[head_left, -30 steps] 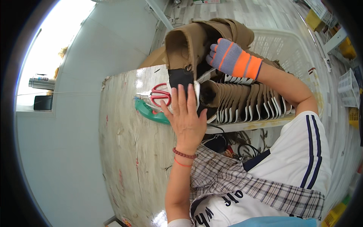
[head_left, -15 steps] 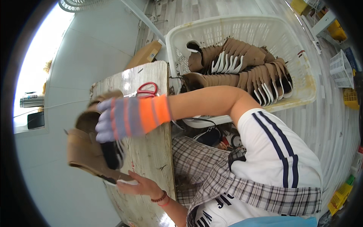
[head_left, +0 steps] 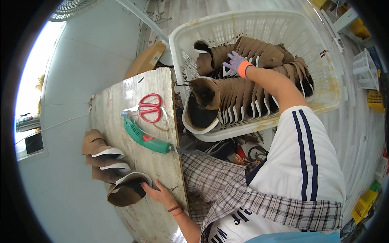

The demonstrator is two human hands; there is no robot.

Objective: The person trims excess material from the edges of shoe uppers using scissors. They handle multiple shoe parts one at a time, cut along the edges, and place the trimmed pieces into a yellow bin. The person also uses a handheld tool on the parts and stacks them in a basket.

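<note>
A brown shoe upper (head_left: 121,197) with a dark lining and white edge sits at the table's left, its opening toward me. My left hand (head_left: 162,195), bare, has it by the white rim, fingers inside and thumb outside. Beyond it, more brown uppers (head_left: 106,156) stand in a row along the table edge. My right hand (head_left: 238,64), in a grey-and-orange striped glove, is over the basket with its fingers spread, holding nothing. Its fingertips are close to the far row of nested uppers (head_left: 259,48); whether they touch is unclear. A nearer row of uppers (head_left: 239,95) lies beside it.
Red-handled scissors (head_left: 150,108) and a green corded hand tool (head_left: 146,137) lie on the wooden table (head_left: 158,170). The white plastic basket (head_left: 324,85) stands right of the table. A cardboard piece (head_left: 146,58) and a white pole (head_left: 142,18) are behind; yellow bins (head_left: 364,210) line the right.
My gloved right hand has let go of the upper and swung right, from the table to the basket. The upper has come down at the table's left, with my left hand still at it.
</note>
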